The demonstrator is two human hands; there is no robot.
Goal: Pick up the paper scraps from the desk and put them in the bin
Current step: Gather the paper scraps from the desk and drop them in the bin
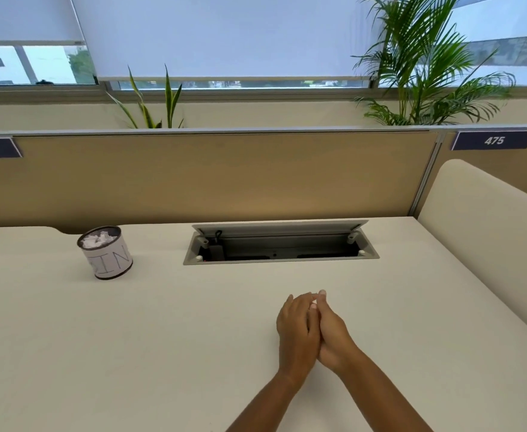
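The bin [110, 260] is a small round can with a white label reading "BIN", standing at the back left of the cream desk [124, 344]. Crumpled white paper scraps [97, 240] fill its top. I see no scraps lying on the desk surface. My left hand [296, 333] and my right hand [334, 338] are pressed flat against each other, palm to palm, fingers straight, just above the desk right of centre and far from the bin. No paper shows between them.
An open cable hatch [280, 244] is sunk into the desk behind my hands. A tan partition [212, 176] closes the back, and a cream side panel [490, 232] closes the right. Plants [424, 67] stand behind the partition.
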